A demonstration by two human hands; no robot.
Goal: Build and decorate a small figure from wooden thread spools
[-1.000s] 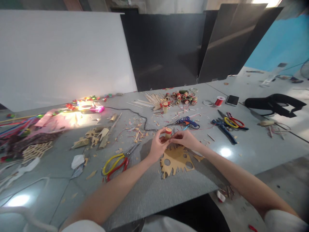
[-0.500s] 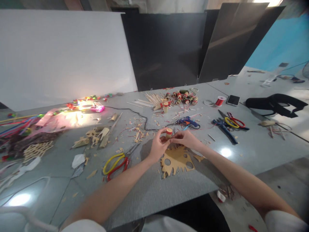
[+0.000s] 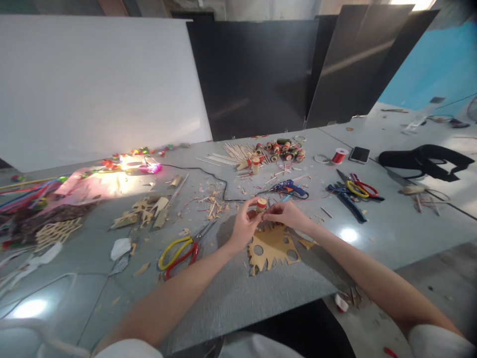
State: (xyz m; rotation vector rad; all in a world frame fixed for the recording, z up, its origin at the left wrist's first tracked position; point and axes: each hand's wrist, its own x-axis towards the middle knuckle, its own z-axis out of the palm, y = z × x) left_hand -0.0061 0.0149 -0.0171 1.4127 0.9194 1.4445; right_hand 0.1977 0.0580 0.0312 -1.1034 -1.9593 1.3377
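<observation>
My left hand (image 3: 245, 224) holds a small tan cylinder with a red band (image 3: 261, 203) upright between thumb and fingers. Close against its right side, the fingers of my right hand (image 3: 285, 215) are pinched together near the cylinder's base; what they grip is too small to make out. Just below both hands lies a tan sheet with round holes and ragged edges (image 3: 274, 248). A blue glue gun (image 3: 288, 188) rests behind my right hand. Scissors with yellow and red handles (image 3: 182, 253) lie left of the sheet.
At the back are thin sticks (image 3: 238, 151) and a pile of small banded cylinders (image 3: 286, 150). On the right are a red spool (image 3: 339, 156), a phone (image 3: 359, 154), pliers (image 3: 348, 201) and a black cap (image 3: 425, 161). Cut scraps (image 3: 143, 211) and a lit lamp (image 3: 151, 168) are on the left.
</observation>
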